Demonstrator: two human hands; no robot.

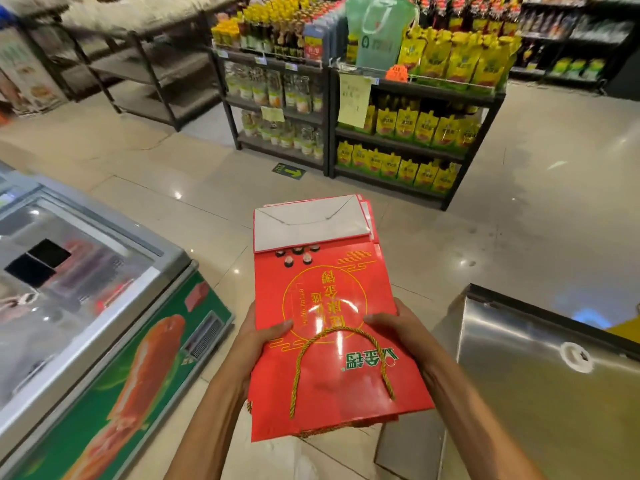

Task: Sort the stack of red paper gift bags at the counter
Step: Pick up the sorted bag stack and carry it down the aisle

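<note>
Both hands hold a flat stack of red paper gift bags (329, 327) above the tiled floor (519, 209), between a glass-lidded chest freezer (86, 289) and a stainless steel tabletop (540, 386). The left hand (263, 337) grips the stack's left edge, thumb curled over the top bag. The right hand (398, 327) grips the right edge likewise. A gold cord handle (325, 348) lies across the top bag; its white folded base (308, 221) points away. The freezer contains packaged goods, blurred. Beyond, a dark shelf rack (408, 133) carries yellow pouches (426, 124); the adjacent rack (277, 98) carries clear jars (273, 86).
</note>
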